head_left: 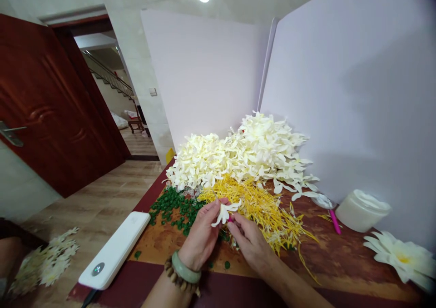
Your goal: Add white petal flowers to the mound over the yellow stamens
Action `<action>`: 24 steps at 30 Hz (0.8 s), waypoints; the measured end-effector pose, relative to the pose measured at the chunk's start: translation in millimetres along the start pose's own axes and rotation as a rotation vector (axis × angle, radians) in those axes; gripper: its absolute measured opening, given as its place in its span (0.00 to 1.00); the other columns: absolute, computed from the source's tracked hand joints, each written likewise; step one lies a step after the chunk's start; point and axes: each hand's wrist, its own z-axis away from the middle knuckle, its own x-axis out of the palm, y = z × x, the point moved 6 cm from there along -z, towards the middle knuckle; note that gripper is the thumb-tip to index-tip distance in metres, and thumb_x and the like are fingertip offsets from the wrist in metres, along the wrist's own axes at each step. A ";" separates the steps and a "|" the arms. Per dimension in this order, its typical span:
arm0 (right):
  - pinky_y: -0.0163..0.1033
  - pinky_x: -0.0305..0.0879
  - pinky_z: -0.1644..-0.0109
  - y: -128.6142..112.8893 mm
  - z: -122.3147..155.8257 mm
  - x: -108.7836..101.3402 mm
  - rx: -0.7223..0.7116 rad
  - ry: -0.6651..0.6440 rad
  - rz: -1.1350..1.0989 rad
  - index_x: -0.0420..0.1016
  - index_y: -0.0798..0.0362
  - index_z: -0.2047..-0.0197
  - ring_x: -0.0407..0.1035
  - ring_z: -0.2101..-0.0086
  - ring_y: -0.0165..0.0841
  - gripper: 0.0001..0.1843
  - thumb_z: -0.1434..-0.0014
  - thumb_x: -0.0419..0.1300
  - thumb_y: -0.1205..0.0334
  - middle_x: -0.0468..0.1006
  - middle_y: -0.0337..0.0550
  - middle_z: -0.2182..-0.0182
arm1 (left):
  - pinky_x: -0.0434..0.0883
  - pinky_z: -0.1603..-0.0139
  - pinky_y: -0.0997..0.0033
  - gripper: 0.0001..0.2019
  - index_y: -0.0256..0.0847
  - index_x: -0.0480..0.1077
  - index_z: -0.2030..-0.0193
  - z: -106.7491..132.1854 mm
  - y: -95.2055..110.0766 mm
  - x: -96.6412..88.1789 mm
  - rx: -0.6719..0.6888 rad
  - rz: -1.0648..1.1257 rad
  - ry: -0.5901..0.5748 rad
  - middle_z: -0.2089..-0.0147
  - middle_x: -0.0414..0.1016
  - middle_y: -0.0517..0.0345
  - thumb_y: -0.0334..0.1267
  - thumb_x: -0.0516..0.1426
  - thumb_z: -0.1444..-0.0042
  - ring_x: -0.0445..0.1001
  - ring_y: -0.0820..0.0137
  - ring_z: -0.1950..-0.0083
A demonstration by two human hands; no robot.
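Note:
A white artificial flower [224, 213] with narrow, splayed petals is pinched in the fingers of my left hand [203, 231], which wears a pale green bangle and a beaded bracelet. Close beside it, my right hand [252, 240] has its thumb and fingers closed on a small pink thing [231, 218] against the flower; its kind is mostly hidden. Beyond my hands spreads a heap of yellow stamen strands [262, 208]. Small green plastic pieces [177, 208] are scattered to the left. Behind them is a large pile of white petal pieces [238, 158].
A white power bank [117, 249] with a cable lies at the table's left edge. Right stand an open white jar [363, 210], a pink-handled tool [335, 221] and a large white flower [403, 255]. Pale panels [211, 72] rise behind. More white flowers [51, 262] are low at left.

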 end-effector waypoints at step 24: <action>0.30 0.44 0.80 18.4 1.9 15.4 0.255 -0.038 -0.437 0.55 0.52 0.82 0.47 0.85 0.22 0.23 0.45 0.46 0.43 0.56 0.31 0.87 | 0.62 0.72 0.78 0.11 0.37 0.72 0.64 4.6 -20.0 9.9 -0.050 -0.041 -0.066 0.74 0.70 0.60 0.42 0.55 0.49 0.65 0.76 0.74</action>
